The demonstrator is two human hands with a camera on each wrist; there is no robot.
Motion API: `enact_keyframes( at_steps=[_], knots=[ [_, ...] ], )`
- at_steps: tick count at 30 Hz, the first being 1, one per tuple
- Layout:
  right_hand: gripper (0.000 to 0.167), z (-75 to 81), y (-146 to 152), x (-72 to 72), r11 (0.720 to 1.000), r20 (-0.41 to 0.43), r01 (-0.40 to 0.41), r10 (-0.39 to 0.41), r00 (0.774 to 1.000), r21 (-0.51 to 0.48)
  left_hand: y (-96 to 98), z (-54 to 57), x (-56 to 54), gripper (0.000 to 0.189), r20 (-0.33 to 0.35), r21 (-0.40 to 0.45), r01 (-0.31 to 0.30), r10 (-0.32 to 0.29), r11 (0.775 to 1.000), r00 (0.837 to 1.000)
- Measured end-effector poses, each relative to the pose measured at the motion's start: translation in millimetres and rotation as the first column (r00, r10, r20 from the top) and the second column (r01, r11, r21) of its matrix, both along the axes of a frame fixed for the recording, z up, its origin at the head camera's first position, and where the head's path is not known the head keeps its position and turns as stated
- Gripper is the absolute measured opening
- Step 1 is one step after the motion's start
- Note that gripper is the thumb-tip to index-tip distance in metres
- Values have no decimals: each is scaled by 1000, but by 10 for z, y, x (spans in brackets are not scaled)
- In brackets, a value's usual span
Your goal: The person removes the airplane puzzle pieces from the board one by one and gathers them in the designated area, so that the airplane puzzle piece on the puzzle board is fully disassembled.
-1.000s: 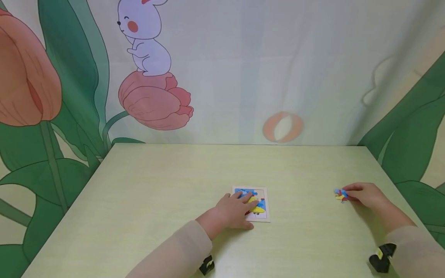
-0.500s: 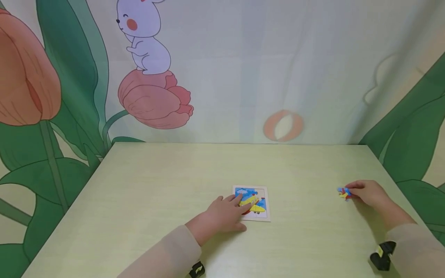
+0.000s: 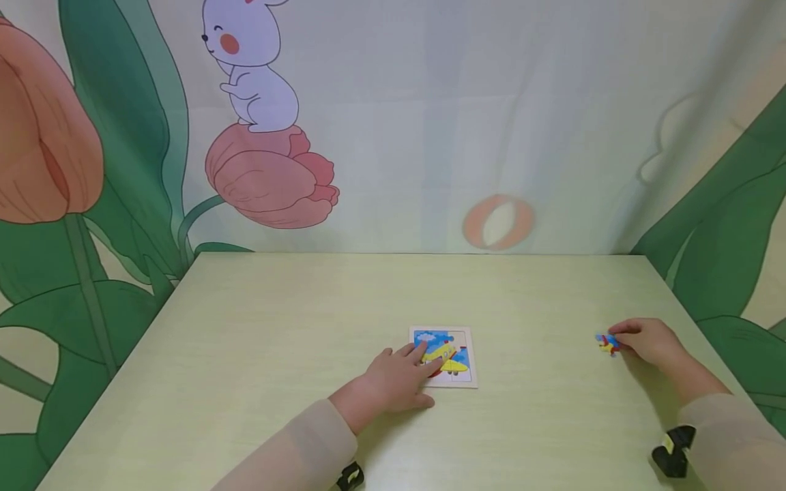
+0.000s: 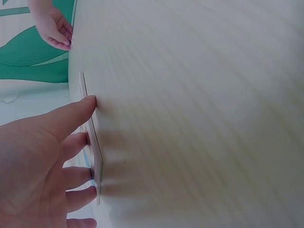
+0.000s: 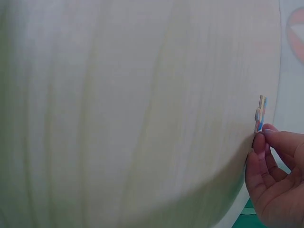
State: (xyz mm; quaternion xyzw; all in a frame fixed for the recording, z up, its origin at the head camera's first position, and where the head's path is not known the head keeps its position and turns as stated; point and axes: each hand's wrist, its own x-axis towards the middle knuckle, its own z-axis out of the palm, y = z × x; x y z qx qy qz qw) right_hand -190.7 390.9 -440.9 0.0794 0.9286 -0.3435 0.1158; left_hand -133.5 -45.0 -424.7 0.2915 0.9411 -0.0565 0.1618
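A square jigsaw puzzle (image 3: 457, 368) with a pale frame and a yellow airplane picture lies on the table. My left hand (image 3: 396, 383) rests with spread fingers over its left side, hiding part of the picture. A pale bare patch shows in the picture's upper right. In the left wrist view, the puzzle's thin edge (image 4: 97, 152) runs beside the thumb and fingers. Well to the right, my right hand (image 3: 652, 342) pinches a small blue, yellow and red puzzle piece (image 3: 606, 344) between thumb and fingers. The right wrist view shows that piece (image 5: 261, 113) edge-on at the fingertips.
The pale wooden table (image 3: 276, 320) spreads around both hands. Behind it hangs a curtain (image 3: 381, 136) printed with tulips and a rabbit. Black straps or mounts sit at the wrists, the right one (image 3: 673, 451) plainly visible.
My left hand has drawn back a little to the left, uncovering more of the airplane picture. My right hand has shifted slightly, still pinching the puzzle piece.
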Motion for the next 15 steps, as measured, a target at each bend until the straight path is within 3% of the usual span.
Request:
enact_keyframes(
  at_steps=[9,15],
  knots=[
    [31,38,-37,3,1000,-1,8,-8,1000,25,16,-8,0,71,2,-14,-4,4,1000,1000],
    [39,46,-110,8,984,-65,-140,148,987,111,18,-11,4,71,-1,-20,-4,4,1000,1000]
  ],
)
